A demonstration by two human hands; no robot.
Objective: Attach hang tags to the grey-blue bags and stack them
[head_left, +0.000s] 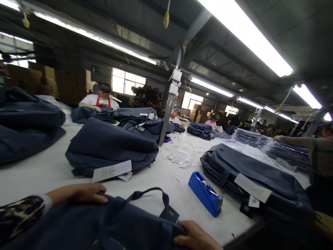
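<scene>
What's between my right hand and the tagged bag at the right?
A blue tape dispenser stands there on the white table; the head view shows it.

A white tabletop bears navy bags at left and right, a blue tape dispenser lower right, and pale plastic mid-frame.

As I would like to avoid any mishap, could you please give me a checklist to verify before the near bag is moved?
1. Left hand touching the near bag: ok.
2. Right hand holding the bag's right end: ok.
3. Raised handle free of both hands: ok.
4. Blue tape dispenser apart from the right hand: ok.
5. Bag's underside free of snags: cannot tell, hidden.
</scene>
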